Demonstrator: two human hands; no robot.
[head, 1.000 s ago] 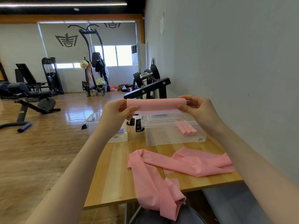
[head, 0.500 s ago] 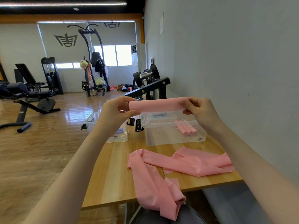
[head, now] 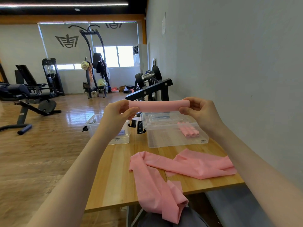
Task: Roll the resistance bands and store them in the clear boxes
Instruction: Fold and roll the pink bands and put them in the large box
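Pink rolled band (head: 158, 106) stayed in the air between my left hand (head: 118, 115) and right hand (head: 200, 110), each grip pinching one end, and in this second it only tightened slightly above the clear box (head: 177, 135), so I judged it ready for storing.

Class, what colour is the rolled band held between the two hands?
Plain pink rolled band, no pattern; head view.
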